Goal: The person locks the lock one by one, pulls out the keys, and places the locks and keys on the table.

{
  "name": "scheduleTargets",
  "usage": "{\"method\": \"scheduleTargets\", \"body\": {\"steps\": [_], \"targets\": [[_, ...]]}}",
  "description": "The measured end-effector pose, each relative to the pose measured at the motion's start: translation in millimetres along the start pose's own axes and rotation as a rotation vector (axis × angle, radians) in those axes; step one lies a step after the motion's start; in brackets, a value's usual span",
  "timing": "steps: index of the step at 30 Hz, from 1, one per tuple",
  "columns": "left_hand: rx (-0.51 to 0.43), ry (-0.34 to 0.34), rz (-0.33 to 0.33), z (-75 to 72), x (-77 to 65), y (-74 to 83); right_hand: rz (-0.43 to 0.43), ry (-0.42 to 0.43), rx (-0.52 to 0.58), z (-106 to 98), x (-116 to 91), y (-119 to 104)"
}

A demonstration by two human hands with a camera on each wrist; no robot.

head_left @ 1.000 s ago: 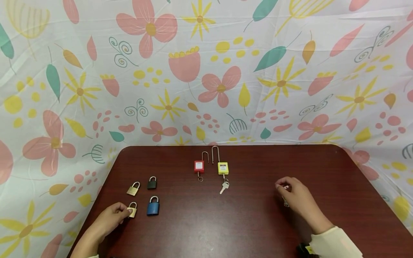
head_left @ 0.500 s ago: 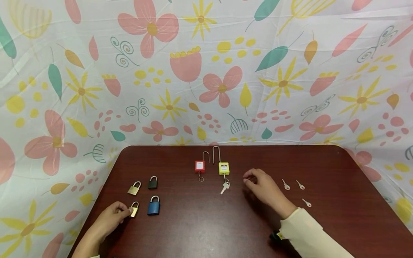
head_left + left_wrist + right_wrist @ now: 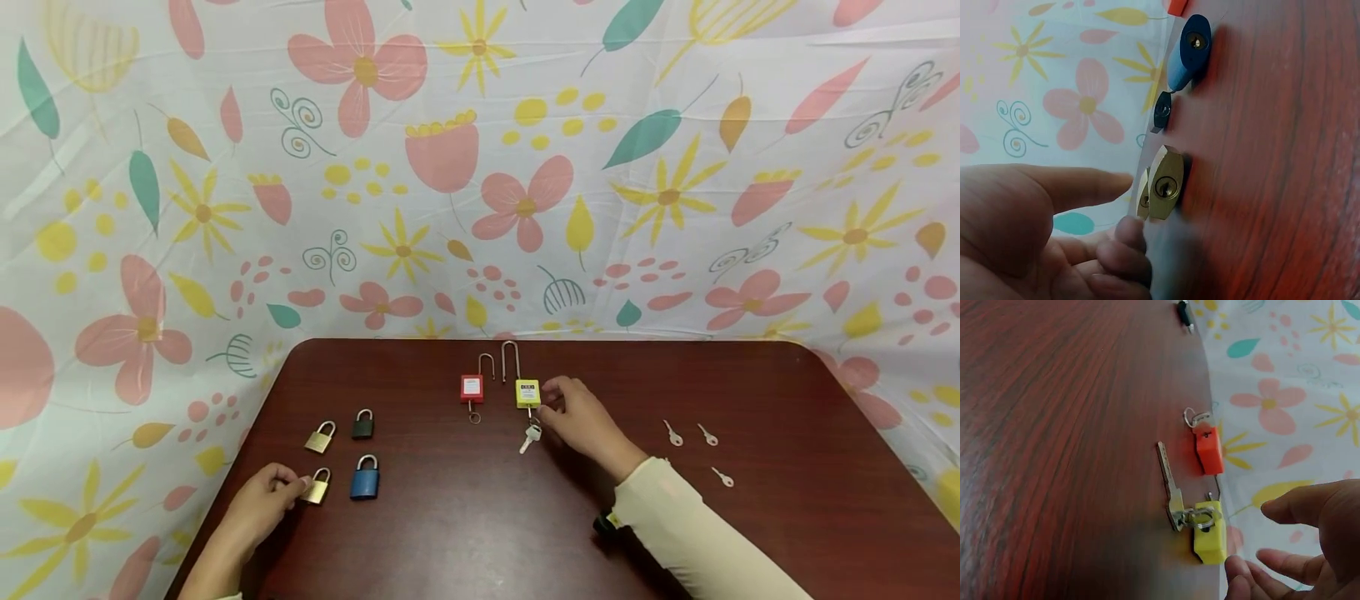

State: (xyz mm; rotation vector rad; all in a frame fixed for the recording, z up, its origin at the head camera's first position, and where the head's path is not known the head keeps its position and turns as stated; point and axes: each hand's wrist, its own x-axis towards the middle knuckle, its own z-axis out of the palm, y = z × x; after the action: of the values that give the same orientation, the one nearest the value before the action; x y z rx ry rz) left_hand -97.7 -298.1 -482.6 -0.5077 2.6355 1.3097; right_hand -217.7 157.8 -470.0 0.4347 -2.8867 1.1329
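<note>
My left hand (image 3: 262,502) is beside the nearer brass padlock (image 3: 318,487), its thumb tip overlapping the lock's left side in the head view. In the left wrist view, a gap shows between thumb and fingers, with no lock between them. A second brass padlock (image 3: 319,438), a small black padlock (image 3: 363,426) and a blue padlock (image 3: 365,481) stand around it. My right hand (image 3: 583,421) has reached the right side of the yellow padlock (image 3: 527,393), from which a key (image 3: 530,438) hangs on a ring. The right wrist view shows thumb and fingers apart near its body.
Left of the yellow lock lies a red padlock (image 3: 472,388) with its shackle out and a ring (image 3: 475,418). Three small loose keys (image 3: 674,434) lie on the right of the dark wooden table (image 3: 450,542). A flowered cloth (image 3: 480,208) hangs behind the table.
My right hand has let go of a small key at the right, now lying by two others, and moved left to the yellow padlock. The left hand has stayed by the brass padlock.
</note>
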Motion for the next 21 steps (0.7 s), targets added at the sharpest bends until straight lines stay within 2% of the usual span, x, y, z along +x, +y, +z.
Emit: {"method": "scheduleTargets", "body": {"steps": [3, 7, 15, 21], "targets": [[-0.015, 0.032, 0.011, -1.2, -1.2, 3.2, 0.018, -0.019, -0.035, 6, 5, -2], [-0.055, 0.040, 0.024, -0.3, -3.0, 11.2, 0.045, -0.018, -0.097, 11, 10, -7], [-0.111, 0.068, 0.097, 10.7, -9.0, 30.4, 0.056, 0.000, -0.247, 26, 26, -11], [-0.140, 0.033, 0.098, 16.7, -8.9, 33.8, 0.063, -0.024, -0.298, 37, 38, -8]]}}
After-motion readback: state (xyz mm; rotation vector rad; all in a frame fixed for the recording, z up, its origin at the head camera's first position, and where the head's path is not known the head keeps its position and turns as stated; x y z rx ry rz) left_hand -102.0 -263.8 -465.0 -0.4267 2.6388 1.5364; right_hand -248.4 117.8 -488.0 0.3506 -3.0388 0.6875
